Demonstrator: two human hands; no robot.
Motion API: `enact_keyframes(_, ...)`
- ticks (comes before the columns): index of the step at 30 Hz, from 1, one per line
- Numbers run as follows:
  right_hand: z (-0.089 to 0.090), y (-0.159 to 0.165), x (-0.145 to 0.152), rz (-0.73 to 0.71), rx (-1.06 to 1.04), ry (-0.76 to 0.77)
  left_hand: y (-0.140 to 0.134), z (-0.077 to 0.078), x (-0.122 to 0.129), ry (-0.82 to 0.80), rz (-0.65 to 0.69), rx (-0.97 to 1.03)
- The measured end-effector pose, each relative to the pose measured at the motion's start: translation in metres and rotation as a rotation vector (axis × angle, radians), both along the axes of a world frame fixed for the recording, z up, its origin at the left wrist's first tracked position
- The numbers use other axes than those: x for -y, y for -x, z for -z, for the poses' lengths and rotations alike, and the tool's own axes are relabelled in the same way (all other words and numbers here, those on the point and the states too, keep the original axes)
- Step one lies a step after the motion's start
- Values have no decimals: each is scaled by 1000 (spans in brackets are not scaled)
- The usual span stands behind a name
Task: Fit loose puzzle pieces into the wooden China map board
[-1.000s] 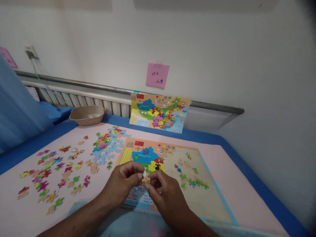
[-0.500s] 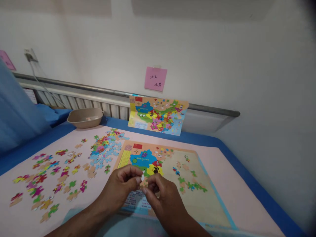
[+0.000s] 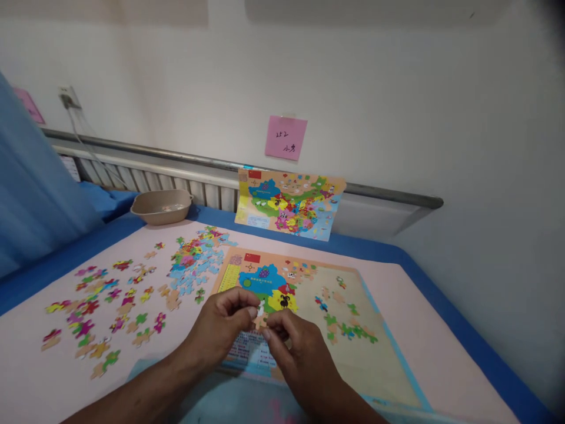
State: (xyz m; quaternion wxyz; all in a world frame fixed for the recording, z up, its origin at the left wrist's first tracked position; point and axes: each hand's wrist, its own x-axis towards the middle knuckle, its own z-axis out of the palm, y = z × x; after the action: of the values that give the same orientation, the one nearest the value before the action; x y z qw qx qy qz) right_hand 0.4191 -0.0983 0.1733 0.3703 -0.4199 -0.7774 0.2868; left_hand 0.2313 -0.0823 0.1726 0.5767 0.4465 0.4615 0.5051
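My left hand (image 3: 223, 324) and my right hand (image 3: 300, 350) meet over the lower left of a map puzzle in its tray (image 3: 397, 347). The fingertips of both are pinched around a small peach puzzle piece (image 3: 260, 323), partly hidden by the fingers. A white patch shows just above it; whether that belongs to the piece or to the map behind is unclear. Joined pieces fill the tray's left side, with a blue region (image 3: 263, 278) and a yellow one bearing a black ram (image 3: 285, 301). Several green and peach pieces (image 3: 351, 330) lie on the tray's bare right side.
Many loose pieces (image 3: 88, 309) are spread across the pink surface at left, beside a heap of mostly blue ones (image 3: 194, 265). A beige basin (image 3: 162, 212) stands at the back left. Against the wall rail leans a printed map picture (image 3: 289, 206). A blue curtain (image 3: 39, 194) hangs at far left.
The view has shifted slightly, so the scene sits a little further right. Both hands stay pinched together over the same part of the puzzle, with only slight finger movement.
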Motion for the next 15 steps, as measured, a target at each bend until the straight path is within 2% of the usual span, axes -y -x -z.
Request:
enact_keyframes(4, -1, 0, 0, 36, -31, 7, -1, -3, 0, 3, 2, -3)
enact_keyframes(11, -3, 1, 0, 16, -47, -2, 0, -9, 1, 16, 6, -11)
enact_keyframes(15, -3, 0, -2, 26, -64, 18, 0, -6, 1, 28, 24, 13)
